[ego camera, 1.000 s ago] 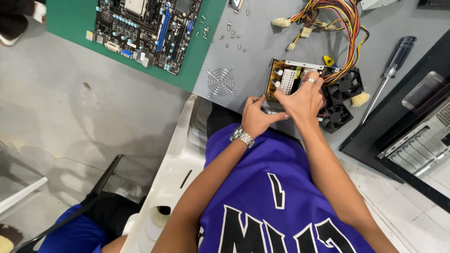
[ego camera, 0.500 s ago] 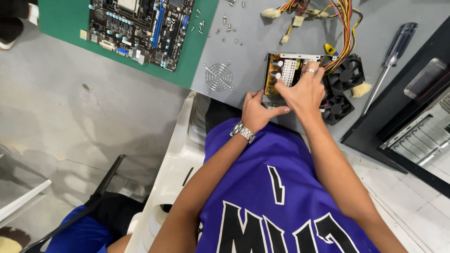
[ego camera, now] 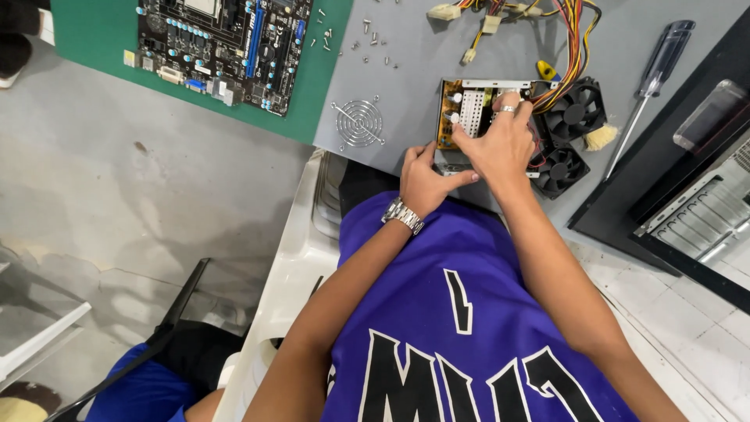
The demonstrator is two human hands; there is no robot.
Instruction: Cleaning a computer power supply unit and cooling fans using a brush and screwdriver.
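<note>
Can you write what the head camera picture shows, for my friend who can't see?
Both hands, left hand and right hand, grip an opened power supply on a grey table. Two black fans, a screwdriver and a motherboard lie nearby.

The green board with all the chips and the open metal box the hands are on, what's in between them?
In the head view, a round wire fan grille lies on the grey table between the circuit board and the open power supply box. Small loose screws lie further back.

The right hand (ego camera: pixel 500 144) hides much of the opened power supply (ego camera: pixel 469 109).
</note>
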